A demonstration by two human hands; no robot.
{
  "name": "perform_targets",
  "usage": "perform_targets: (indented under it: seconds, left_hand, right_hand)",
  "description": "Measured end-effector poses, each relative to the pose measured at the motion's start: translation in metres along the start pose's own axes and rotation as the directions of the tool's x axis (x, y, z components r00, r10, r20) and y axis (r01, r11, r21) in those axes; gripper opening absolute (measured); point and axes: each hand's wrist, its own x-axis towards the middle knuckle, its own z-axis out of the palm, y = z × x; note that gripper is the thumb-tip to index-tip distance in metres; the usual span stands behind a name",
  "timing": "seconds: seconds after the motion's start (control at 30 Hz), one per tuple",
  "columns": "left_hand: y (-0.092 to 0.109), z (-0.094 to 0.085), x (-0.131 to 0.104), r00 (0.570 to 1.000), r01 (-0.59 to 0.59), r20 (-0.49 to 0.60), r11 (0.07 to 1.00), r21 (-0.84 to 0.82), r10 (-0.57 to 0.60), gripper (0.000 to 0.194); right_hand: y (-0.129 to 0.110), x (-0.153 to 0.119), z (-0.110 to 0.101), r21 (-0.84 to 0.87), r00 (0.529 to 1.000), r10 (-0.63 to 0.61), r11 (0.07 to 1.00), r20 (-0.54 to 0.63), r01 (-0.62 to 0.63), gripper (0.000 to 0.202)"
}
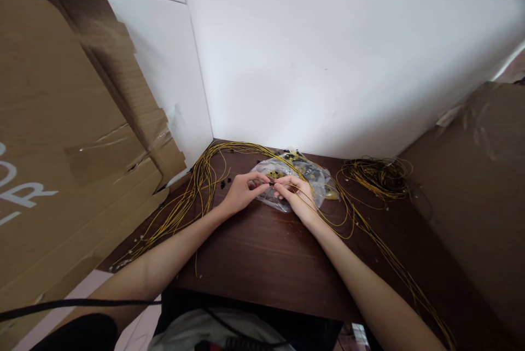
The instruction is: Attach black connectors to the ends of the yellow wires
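Both hands meet over the middle of the dark wooden table [262,252]. My left hand [245,191] pinches a small black piece [271,183] between thumb and forefinger. From the other side my right hand [296,193] holds a thin yellow wire [324,218] at that same black piece; whether wire and piece are joined is too small to tell. Beneath and behind the fingers lies a clear plastic bag [280,206] with yellow and black bits inside. A few loose black pieces [223,183] rest left of the bag.
Long yellow wires [197,187] arch behind the hands and trail down both sides. A coiled wire bundle [379,177] lies at the back right. Cardboard stands left [61,121] and right [471,192], with a white wall [311,56] behind.
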Motion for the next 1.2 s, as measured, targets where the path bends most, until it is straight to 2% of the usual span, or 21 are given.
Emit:
perform_targets:
  seconds: [0.73, 1.2]
  left_hand:
    - [-0.0007, 0.0005, 0.0006, 1.000, -0.016, -0.006, 1.000, 0.027, 0.016, 0.018]
    - [0.0027, 0.0010, 0.0009, 1.000, -0.008, 0.006, 1.000, 0.019, 0.008, 0.016]
  right_hand:
    - [-0.0018, -0.0016, -0.0006, -0.044, 1.000, -0.003, 0.999, 0.004, 0.004, 0.025]
    - [-0.0010, -0.0003, -0.0003, -0.012, 1.000, -0.016, 1.000, 0.016, 0.016, 0.025]
